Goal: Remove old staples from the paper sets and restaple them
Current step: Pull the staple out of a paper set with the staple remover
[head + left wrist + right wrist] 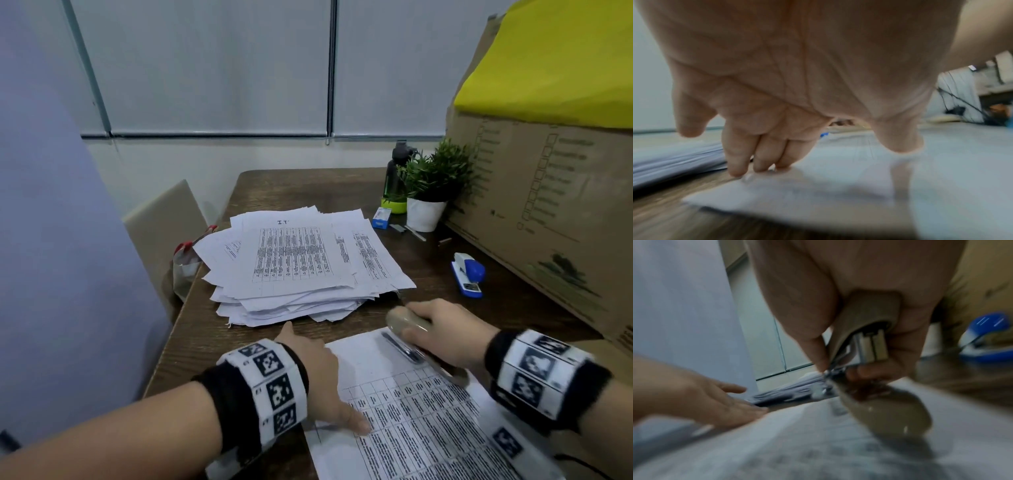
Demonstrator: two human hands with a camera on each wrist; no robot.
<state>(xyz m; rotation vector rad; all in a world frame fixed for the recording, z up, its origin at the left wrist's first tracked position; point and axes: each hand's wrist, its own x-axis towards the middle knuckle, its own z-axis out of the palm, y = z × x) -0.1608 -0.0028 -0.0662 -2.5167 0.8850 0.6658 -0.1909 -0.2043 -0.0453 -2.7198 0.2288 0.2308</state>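
Observation:
A printed paper set (428,428) lies at the near edge of the dark wooden table (308,185). My left hand (322,377) lies flat on its left part, fingers straight, and the fingertips (740,168) touch the sheet's far corner. My right hand (442,329) grips a beige stapler (407,325) over the set's top right area. The stapler (869,313) stands hinged open, its metal staple channel showing and its base down on the paper. A thick, untidy pile of paper sets (294,263) sits just beyond the hands. The wrist views are blurred.
A blue stapler (467,274) lies right of the pile. A blue staple box (382,217), a potted plant (431,192) and a dark bottle (394,171) stand at the back. A large cardboard box (548,205) fills the right side. A bag (185,260) hangs at the table's left edge.

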